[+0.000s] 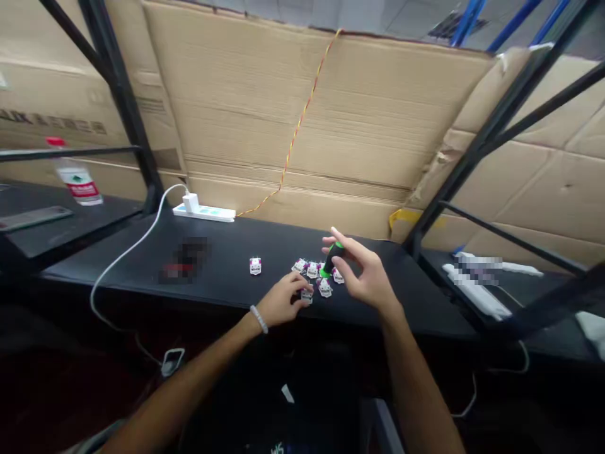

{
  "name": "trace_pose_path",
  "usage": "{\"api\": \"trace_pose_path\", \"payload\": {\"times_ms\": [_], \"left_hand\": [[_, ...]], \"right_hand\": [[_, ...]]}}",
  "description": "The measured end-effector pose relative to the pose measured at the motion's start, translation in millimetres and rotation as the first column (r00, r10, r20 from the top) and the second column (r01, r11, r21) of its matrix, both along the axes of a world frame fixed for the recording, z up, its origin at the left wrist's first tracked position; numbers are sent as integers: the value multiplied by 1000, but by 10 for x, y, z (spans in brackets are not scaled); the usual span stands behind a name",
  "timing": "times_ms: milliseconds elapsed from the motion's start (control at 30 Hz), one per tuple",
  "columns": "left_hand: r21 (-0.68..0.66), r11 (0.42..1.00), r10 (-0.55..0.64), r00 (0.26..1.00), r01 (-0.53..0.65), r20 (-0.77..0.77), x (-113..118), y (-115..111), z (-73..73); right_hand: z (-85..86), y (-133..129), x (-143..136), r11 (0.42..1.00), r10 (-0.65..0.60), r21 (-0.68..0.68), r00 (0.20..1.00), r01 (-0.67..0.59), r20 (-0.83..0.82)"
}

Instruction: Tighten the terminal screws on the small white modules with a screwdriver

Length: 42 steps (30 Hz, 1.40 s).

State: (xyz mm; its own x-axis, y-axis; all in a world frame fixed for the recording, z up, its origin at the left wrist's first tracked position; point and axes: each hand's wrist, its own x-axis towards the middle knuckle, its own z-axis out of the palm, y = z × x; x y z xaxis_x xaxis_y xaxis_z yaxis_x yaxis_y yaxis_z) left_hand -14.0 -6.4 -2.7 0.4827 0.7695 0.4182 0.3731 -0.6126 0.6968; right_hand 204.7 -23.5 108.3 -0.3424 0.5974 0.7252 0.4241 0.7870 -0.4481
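A small white scrap point(287, 394) is lying in the dark space nearest the camera, below a matte black bench point(401, 302). At the bench's near edge, the left hand point(283, 299), its wrist wearing a pale beaded bracelet point(259, 319), is curling thumb and fingers narrowly around a small white-and-purple piece point(307, 295), partly hiding it. The right hand point(362, 271) is pinching a short black cylindrical tool with bright green ends point(334, 256) between thumb and forefinger, the other fingers extending loosely. The tool is leaning, its long axis running from upper right to lower left, its lower end pointing down among the cluster; whether it is touching a piece cannot be told. Similar white-and-purple pieces point(325, 288) are crowding around that end, the right hand partly covering one, while a lone white-and-purple piece point(255, 266) is sitting apart to the left. Farther left, a blurred dark-and-red object point(186, 261) is resting near a white cable point(125, 252). Behind, a white power strip point(217, 213) is lying before a tall brown cardboard panel point(378, 126), which a red-and-yellow twisted wire point(295, 135) is crossing.
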Motion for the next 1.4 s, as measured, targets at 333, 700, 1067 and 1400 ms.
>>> {"api": "trace_pose_path", "payload": {"times_ms": [333,700,1067,1400], "left_hand": [[-9,1000,-5,1000,5,-4,-4,3,-14],[-17,1000,0,1000,0,-13,-7,0,0],[-15,1000,-1,1000,1,-5,-6,7,-13],[4,1000,3,1000,-3,-22,-4,10,-14]], "right_hand": [[22,-44,11,999,44,-16,999,-43,27],[37,-76,24,999,36,-4,998,-36,44],[15,-52,18,984,-121,130,993,118,16],[30,4,-19,939,-293,185,956,291,-17]]}}
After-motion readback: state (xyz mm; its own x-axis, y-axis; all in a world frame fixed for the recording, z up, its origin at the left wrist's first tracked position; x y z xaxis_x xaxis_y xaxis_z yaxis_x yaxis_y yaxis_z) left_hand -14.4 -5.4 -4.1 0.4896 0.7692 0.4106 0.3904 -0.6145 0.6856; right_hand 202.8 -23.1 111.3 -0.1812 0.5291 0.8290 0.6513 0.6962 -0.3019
